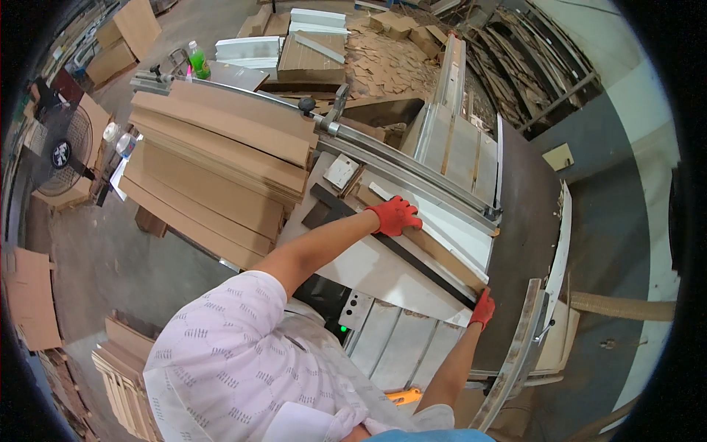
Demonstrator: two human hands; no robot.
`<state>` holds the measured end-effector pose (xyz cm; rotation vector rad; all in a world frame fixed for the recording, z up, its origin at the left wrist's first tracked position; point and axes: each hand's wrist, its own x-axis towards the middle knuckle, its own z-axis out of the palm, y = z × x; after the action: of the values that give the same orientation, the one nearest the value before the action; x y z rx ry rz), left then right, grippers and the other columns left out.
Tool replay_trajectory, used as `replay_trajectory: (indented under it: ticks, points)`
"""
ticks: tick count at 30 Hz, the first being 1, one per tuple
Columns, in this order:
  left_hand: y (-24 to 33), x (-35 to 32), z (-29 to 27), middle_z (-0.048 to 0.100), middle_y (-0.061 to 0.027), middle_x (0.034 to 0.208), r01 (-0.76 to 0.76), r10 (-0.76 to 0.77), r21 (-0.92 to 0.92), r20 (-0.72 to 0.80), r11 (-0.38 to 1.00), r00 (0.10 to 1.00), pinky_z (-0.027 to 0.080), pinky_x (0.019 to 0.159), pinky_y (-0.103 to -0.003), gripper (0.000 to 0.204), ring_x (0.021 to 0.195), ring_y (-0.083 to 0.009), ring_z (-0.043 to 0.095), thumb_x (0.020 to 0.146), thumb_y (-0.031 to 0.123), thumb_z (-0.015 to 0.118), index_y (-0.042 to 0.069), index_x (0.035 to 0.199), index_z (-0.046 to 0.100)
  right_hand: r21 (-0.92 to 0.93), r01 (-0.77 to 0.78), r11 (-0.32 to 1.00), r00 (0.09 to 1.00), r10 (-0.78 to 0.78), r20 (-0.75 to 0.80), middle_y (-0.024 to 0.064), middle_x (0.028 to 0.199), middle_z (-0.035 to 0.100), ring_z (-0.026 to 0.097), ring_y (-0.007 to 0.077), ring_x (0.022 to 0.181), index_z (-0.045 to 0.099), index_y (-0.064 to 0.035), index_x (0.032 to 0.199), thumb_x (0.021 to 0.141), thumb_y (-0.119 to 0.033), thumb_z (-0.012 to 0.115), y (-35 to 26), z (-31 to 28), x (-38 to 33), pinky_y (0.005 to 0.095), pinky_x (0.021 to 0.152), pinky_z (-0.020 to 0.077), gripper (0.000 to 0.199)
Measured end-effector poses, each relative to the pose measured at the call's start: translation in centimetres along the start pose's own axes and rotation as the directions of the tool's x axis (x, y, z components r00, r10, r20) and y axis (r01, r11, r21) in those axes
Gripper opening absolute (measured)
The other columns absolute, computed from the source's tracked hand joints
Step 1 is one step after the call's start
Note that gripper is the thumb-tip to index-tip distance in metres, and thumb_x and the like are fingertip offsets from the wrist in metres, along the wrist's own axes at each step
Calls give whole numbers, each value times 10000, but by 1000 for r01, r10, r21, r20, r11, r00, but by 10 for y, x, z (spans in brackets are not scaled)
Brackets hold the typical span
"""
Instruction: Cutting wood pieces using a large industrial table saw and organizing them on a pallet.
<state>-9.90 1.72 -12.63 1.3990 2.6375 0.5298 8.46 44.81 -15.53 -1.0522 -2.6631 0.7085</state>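
A long brown board strip (442, 249) lies at a slant on the pale machine table (368, 269), between a black bar (434, 274) and white strips (460, 239). My left hand (398, 215), in a red glove, rests on top of the brown strip with its fingers spread across it. At the strip's near right end my right hand (482, 309), also gloved in red, closes around the end; part of its grip is hidden. Beside the far left end of the strip sits a small white block (341, 171).
Stacked brown boards (213, 162) fill the left side of the machine. A metal rail (412, 169) runs across behind my hands. A green bottle (197, 60) stands beyond the stack, and a fan (66, 151) is at far left. Close by lies an orange-handled tool (403, 396).
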Motion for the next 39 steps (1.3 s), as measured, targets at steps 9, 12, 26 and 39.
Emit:
replay_trajectory:
  ticks: [9,12,26,39]
  points:
    - [2,3,-8,549,-125,1232,-5,6,-17,54,1000,999,394,971,-454,533,1157,-331,528,726,190,723,255,1228,558,-213,222,952,975,-217,46,203,1032,683,620,388,957,706,-13,985,993,-355,480,41,33,29,470,811,480,410]
    - [21,12,-1,556,-127,1186,-57,57,0,8,998,998,406,926,-438,528,1135,-320,528,748,263,728,267,1252,569,-220,338,915,937,-350,-14,219,970,676,622,404,921,697,3,951,995,-358,472,48,25,27,480,803,477,427]
    - [2,22,22,583,-148,993,-324,357,185,-190,928,915,450,782,-448,403,970,-329,569,806,448,707,252,1154,657,-387,176,905,951,-258,-171,186,1164,635,582,381,1071,634,-72,1211,898,-379,604,-34,11,-19,490,921,468,438]
    - [7,27,6,562,-146,1105,-278,290,117,-100,953,952,426,877,-433,395,1034,-320,543,834,447,673,242,1171,661,-34,828,560,547,-791,274,112,1276,543,498,323,1168,545,-131,1339,615,-557,823,-162,52,-29,449,1006,381,884]
